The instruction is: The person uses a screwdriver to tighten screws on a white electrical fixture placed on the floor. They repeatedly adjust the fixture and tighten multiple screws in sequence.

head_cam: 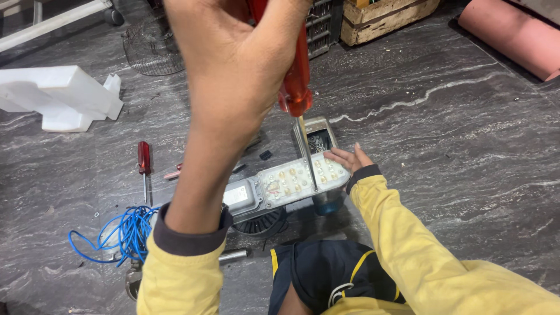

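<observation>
Screwdriver (296,81) in left hand (233,64), over lamp panel (300,178)

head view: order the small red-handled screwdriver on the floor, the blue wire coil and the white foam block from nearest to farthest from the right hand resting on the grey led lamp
Measured from the right hand on the grey LED lamp:
1. Small red-handled screwdriver, on the floor left of the lamp.
2. Blue wire coil, lower left by the left sleeve.
3. White foam block, far upper left.

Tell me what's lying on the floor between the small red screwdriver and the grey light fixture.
In the head view, a pinkish stick-like item lies between the small red screwdriver and the grey light fixture.
</observation>
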